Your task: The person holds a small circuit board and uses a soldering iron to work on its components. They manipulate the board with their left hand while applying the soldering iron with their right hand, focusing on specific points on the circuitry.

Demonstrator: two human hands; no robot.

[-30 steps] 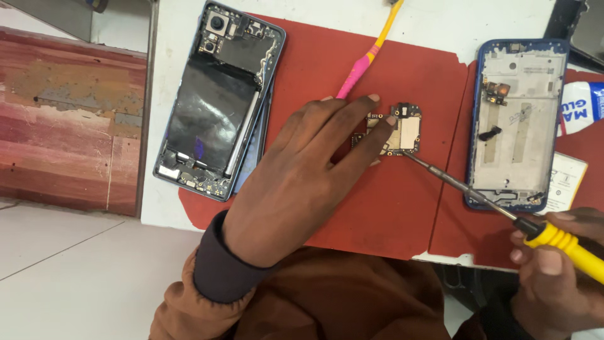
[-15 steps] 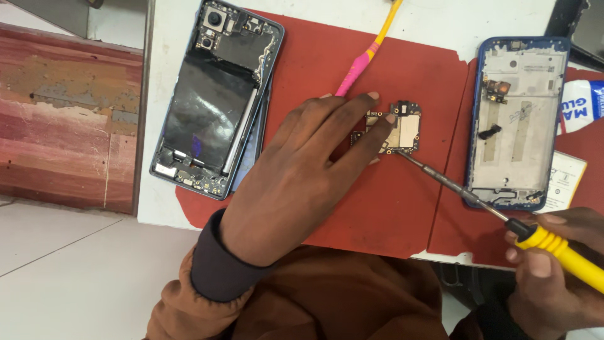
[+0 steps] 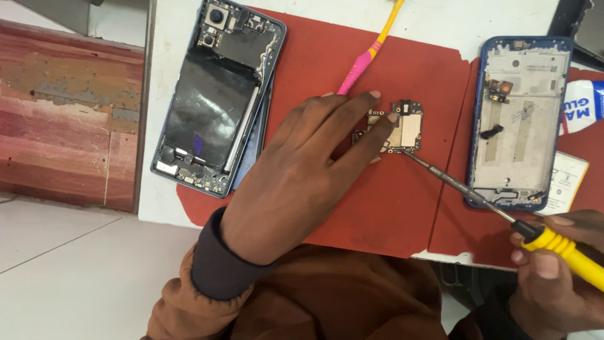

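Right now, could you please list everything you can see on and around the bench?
circuit board: one, gold and black, middle of the red mat, under the left fingertips
screwdriver: one, yellow handle, tip at the board
open phone: one, dark, mat's left edge
phone frame: one, blue, right
brush: one, pink and yellow, top centre
red mat: one, covering the bench
glue tube: one, white, far right
left hand: pressing the board
right hand: gripping the screwdriver

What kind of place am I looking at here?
Likely a phone repair bench: an opened phone and a stripped blue phone frame lie on a red mat, beside a small circuit board.
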